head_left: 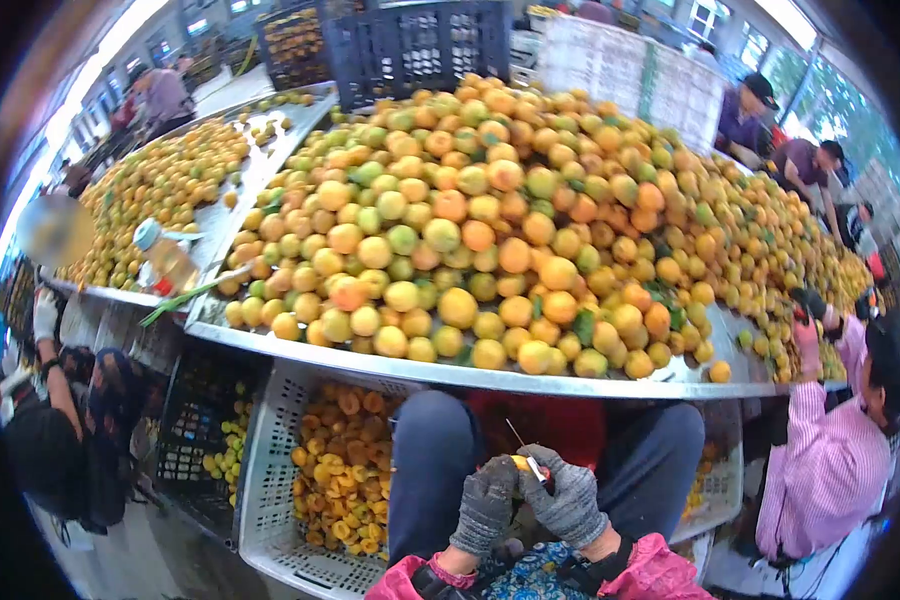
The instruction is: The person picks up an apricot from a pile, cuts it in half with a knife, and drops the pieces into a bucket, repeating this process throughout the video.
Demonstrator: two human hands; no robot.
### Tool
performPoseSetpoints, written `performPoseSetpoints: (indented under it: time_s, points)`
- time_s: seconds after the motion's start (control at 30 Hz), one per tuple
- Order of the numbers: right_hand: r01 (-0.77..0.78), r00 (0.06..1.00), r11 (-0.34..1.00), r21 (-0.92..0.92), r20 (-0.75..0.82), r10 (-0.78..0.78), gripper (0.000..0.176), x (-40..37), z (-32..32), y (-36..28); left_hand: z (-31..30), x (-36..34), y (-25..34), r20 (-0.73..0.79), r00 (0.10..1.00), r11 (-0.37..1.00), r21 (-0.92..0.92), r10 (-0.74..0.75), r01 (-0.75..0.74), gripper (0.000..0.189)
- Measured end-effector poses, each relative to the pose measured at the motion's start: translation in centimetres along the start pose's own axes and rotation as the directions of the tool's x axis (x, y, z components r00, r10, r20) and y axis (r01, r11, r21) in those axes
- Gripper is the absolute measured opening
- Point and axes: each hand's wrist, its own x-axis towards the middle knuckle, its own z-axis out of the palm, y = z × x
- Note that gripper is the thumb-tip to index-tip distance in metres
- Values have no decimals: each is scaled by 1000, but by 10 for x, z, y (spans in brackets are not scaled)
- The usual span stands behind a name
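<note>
My left hand (487,505), in a grey knitted glove, is closed round a small yellow-orange fruit that looks like an apricot (520,462). Only a sliver of that fruit shows between the gloves. My right hand (567,502), gloved the same way, grips a small knife (538,469) whose bright blade lies against the fruit. A thin metal point sticks up above my left fingers; what it belongs to is hidden. Both hands meet over my lap, between my knees. Ahead, a large heap of whole apricots (440,235) covers the metal table (300,347).
At my left stands a white crate (260,470) of halved fruit, beside a black crate (185,425). Another pale crate is partly hidden on the right. A bottle (168,258) lies at the table divider. Co-workers sit on both sides, one in a pink striped shirt (825,470).
</note>
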Motion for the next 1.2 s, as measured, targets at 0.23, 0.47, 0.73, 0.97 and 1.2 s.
performPoseSetpoints:
  time_s: [0.23, 0.47, 0.73, 0.97, 1.2]
  points:
    - [-253, 950, 961, 114, -160, 269, 23, -36, 14, 62, 28, -7, -73, 220, 915, 755, 518, 337, -402, 18]
    - [-388, 873, 869, 308, -180, 453, 26, -41, 36, 94, 28, -11, -89, 365, 836, 437, 726, 409, -531, 19]
    - [-596, 648, 535, 599, -35, 761, 28, -36, 43, 113, 48, -7, -63, 70, 997, 957, 290, -26, 4, 33]
    - [-346, 587, 211, 914, 36, 809, 26, -40, 32, 104, 38, -8, -47, 140, 984, 987, -103, -111, 125, 42]
    - [-295, 656, 256, 920, 0, 754, 26, -33, -7, 64, 17, -16, -40, 132, 985, 970, -201, -109, 134, 41]
